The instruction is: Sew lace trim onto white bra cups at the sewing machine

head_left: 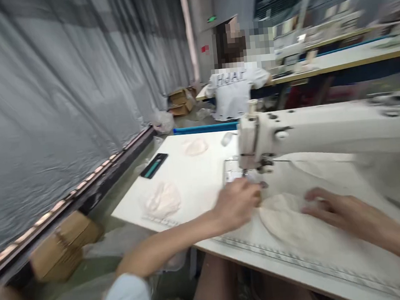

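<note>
Although much is blurred by motion, a cream fabric piece [282, 215] can be seen lying on the white tabletop [195, 173], in front of the white sewing machine [317, 125] and between the hands. Its left edge is rounded and its surface is softly creased, thin-looking, matte. The left hand [238, 203] is curled just beside the needle area; its fingertips are hidden, so whether anything is pinched cannot be told. The right hand [327, 209] is held over the fabric's right side, thumb and fingers parted; contact cannot be made out. Near the front edge at left, a crumpled pale-pink fabric bundle [164, 200] is placed; a flatter pale bundle [196, 146] is seen farther back. A black rectangular case [154, 165], marked with a teal strip, is laid by the left edge.
</note>
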Available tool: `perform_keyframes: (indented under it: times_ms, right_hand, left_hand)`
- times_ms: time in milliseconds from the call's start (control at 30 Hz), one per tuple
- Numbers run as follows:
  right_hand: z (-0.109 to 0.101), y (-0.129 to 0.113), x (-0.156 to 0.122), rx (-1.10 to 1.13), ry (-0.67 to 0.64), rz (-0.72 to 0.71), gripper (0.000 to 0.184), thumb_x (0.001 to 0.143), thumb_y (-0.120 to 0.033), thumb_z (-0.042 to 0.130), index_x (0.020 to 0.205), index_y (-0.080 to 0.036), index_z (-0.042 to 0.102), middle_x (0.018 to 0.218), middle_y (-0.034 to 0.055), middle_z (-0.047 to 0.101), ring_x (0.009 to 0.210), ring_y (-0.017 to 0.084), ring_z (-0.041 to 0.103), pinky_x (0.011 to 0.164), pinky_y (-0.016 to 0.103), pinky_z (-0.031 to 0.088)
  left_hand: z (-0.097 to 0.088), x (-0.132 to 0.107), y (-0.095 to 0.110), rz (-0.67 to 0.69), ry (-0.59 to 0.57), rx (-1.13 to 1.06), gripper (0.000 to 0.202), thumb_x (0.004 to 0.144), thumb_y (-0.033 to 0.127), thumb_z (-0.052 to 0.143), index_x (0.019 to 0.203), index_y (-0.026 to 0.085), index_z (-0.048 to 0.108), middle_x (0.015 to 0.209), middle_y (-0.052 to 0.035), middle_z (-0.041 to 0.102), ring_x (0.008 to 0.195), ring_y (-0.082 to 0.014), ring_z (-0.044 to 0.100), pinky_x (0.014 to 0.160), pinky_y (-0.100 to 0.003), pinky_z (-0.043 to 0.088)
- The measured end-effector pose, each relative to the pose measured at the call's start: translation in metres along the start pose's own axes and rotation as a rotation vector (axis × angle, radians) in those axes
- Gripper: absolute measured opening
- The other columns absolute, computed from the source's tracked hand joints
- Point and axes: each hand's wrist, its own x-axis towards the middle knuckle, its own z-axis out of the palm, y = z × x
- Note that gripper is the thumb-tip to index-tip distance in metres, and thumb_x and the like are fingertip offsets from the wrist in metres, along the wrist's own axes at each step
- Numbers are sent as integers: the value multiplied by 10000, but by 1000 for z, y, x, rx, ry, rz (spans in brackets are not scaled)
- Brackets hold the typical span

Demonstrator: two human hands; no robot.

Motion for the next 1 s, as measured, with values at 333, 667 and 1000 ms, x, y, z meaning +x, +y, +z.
perform_keyframes:
  times_ms: [333,667,1000]
  right_hand:
    - [-79,16,-6,-735,-311,282,221,844,-374,507,669,-241,531,665,64,653,631,258,623,475,302,329]
    - [2,-73,-31,-650,-14,-369,339,945,-412,353,1071,-157,537,916,122,645,702,206,616,556,297,467]
    - [25,-93,-21,-20,-159,-192,191,929,-260,391,779,-201,493,757,34,567,664,157,553,580,263,434]
  left_hand:
    - [-21,-82,-61,57,-148,192,286,849,57,432,1023,218,592,1107,-81,531,982,-218,500,778,-344,441]
    - [13,-29,-40,148,91,13,189,844,144,525,1029,171,555,1019,-77,547,922,-206,508,733,-335,464]
    - [7,-1,-51,-89,-105,-553,173,898,245,421,789,188,543,760,23,636,737,-133,571,694,-261,432]
